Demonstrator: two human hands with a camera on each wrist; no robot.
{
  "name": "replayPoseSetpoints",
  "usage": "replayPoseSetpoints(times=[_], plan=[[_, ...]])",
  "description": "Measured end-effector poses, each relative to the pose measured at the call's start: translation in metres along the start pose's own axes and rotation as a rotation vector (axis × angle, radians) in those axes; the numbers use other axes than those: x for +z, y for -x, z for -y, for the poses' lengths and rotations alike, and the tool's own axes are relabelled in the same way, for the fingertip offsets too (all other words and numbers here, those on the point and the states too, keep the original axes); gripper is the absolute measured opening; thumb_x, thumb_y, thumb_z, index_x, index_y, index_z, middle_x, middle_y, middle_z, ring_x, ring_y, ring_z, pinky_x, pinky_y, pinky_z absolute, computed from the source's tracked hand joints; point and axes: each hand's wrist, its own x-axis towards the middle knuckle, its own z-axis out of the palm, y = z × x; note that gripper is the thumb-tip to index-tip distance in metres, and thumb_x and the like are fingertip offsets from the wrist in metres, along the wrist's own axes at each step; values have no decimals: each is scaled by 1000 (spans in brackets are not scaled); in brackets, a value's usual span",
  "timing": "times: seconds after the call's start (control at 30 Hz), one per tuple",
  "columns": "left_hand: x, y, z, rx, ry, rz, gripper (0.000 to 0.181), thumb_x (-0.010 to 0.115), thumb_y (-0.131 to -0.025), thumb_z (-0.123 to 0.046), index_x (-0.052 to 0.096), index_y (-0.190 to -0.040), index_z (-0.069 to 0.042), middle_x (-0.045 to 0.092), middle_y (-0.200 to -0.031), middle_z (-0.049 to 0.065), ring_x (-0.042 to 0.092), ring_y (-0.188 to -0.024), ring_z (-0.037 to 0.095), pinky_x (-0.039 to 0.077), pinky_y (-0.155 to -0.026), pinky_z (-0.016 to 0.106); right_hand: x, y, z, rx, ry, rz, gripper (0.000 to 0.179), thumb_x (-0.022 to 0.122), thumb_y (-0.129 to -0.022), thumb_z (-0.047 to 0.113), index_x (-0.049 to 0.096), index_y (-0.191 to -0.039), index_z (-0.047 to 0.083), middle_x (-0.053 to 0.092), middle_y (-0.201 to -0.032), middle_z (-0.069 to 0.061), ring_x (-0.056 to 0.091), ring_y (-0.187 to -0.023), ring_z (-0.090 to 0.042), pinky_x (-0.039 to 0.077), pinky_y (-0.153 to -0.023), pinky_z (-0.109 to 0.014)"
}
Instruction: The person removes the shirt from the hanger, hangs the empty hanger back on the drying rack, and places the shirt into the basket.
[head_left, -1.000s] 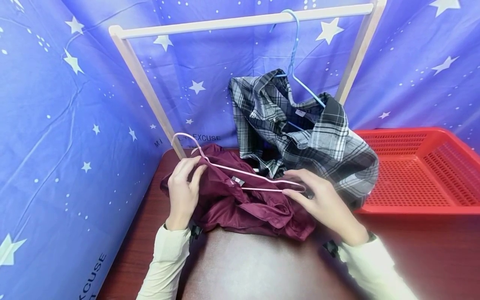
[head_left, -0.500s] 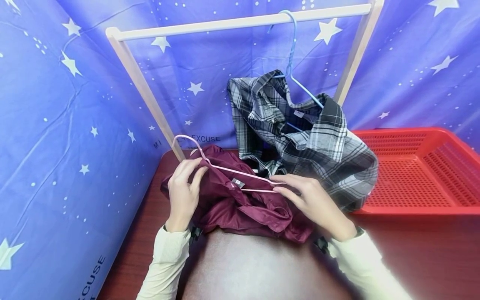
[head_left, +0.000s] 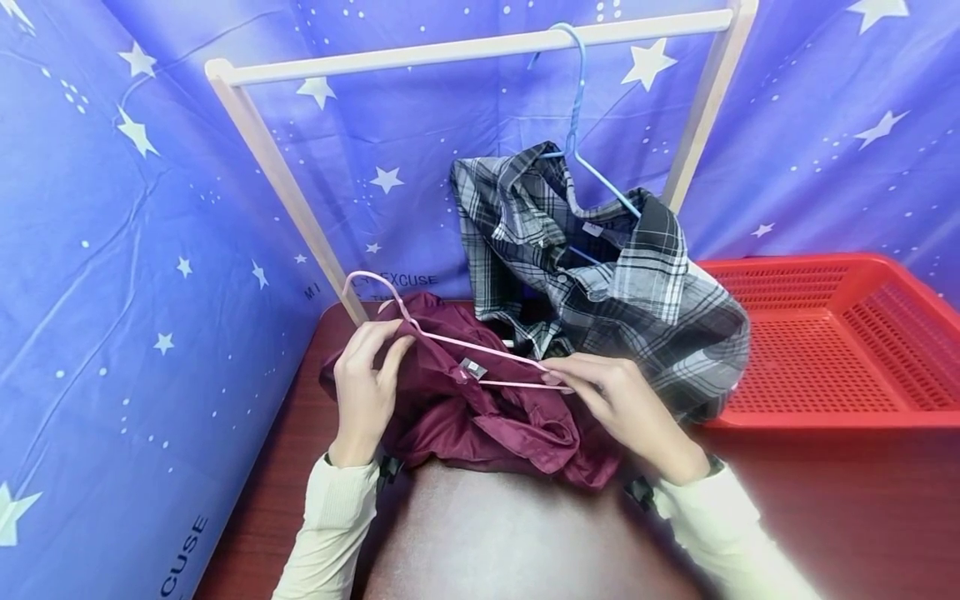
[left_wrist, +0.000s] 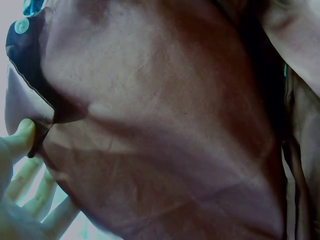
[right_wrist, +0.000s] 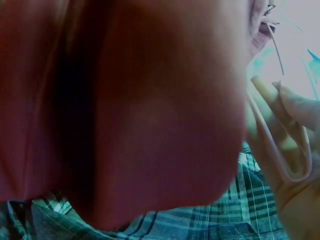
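Note:
A maroon button shirt (head_left: 450, 433) lies bunched on the table, its collar tag facing up. My left hand (head_left: 362, 396) pinches the shirt's collar edge just below the hook of a pink hanger (head_left: 480, 346); in the left wrist view the thumb (left_wrist: 24, 132) presses on the collar cloth. The hanger's left arm is hidden by the shirt. At the other side my right hand (head_left: 633, 404) grips the hanger's right arm, whose rounded end lies against the palm in the right wrist view. That end is outside the cloth.
A wooden rack (head_left: 300, 208) stands behind, its crossbar carrying a blue hanger (head_left: 577, 92) with a grey plaid shirt (head_left: 645, 325). To the right sits a red plastic basket (head_left: 825, 417). A starry blue curtain (head_left: 150, 250) encloses the back and left sides of the table (head_left: 487, 533).
My right hand has slid left along the hanger from its end, and its fingers have closed round the arm. My left hand keeps its hold on the collar.

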Motion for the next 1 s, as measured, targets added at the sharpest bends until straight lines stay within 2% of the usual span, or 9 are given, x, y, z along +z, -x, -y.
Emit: replayPoseSetpoints(times=[0.23,0.57,0.73,1.0], plan=[[-1,0,1,17,18,1,13,73,-87,-5,73,-100,-3,71,-92,9,67,-91,23,48,-87,28,1,1,1,-54,39,-50,35,65,-86,-10,72,-117,5,76,-98,1,72,-88,-13,50,-90,-16],[-7,4,5,19,-1,16,15,73,-87,-5,73,-101,-4,71,-93,9,67,-94,22,47,-89,25,2,5,-1,-63,-24,-81,35,63,-86,-11,72,-117,4,75,-100,-5,72,-90,-17,48,-93,-13],[-9,5,7,18,-11,18,15,73,-87,-5,73,-101,-4,71,-93,9,67,-94,22,47,-89,25,1,6,-2,-104,-48,-117,36,63,-84,-14,72,-115,2,75,-97,-3,72,-87,-13,50,-89,-15],[-10,6,10,14,-25,19,16,74,-86,-4,73,-101,-3,71,-94,10,67,-94,22,47,-89,21,-3,8,-4,-119,-53,-150,39,64,-83,-14,72,-117,5,75,-97,1,71,-87,-11,51,-89,-15]])
